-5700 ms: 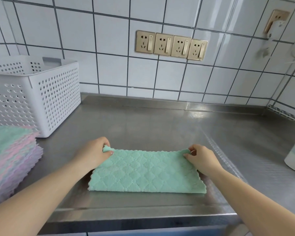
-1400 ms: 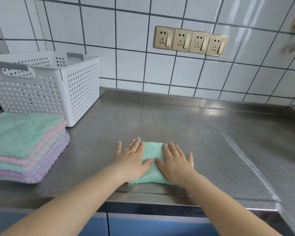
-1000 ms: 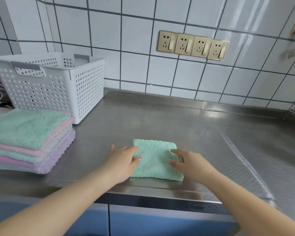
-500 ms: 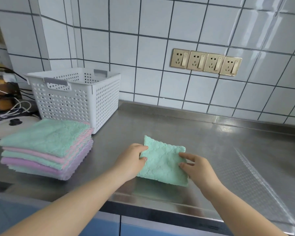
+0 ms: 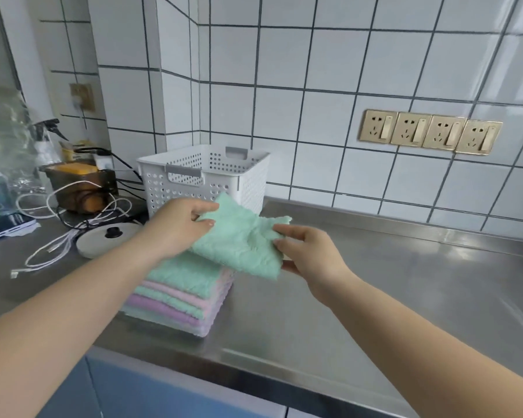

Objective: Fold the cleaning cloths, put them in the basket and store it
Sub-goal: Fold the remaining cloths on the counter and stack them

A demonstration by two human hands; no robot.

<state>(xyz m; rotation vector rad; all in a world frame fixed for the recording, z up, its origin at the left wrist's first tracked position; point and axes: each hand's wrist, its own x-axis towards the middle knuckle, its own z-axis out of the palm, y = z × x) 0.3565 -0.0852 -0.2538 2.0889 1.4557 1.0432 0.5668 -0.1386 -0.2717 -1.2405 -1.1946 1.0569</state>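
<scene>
Cloths stacked before the basket, one folded and aloft.
Basket (image 5: 206, 176) stands behind the stack (image 5: 181, 294); left hand (image 5: 175, 227) and right hand (image 5: 308, 254) pinch the folded green cloth (image 5: 242, 245) by opposite edges above it, likely keeping the fold.

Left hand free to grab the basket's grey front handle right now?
Probably not yet. The left hand is pinching the folded green cloth, as is the right hand. The path looks open: the grey handle on the basket sits unobstructed just beyond.
</scene>
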